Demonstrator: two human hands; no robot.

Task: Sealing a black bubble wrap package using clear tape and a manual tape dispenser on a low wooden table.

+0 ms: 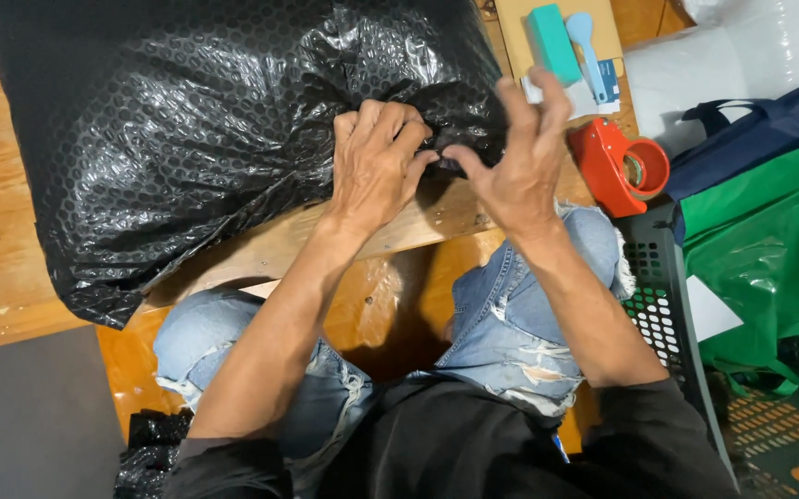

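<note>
L hand (376, 157) fisted; R hand (510, 157) fingers spread, pinching.

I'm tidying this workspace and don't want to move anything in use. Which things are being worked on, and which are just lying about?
In use:
- black bubble-wrap bundle, gathered end gripped by the left hand
- right hand, pinching that same end

Lying about:
- red tape dispenser
- teal block
- blue scoop
- green and navy bag
- dark crate
</note>
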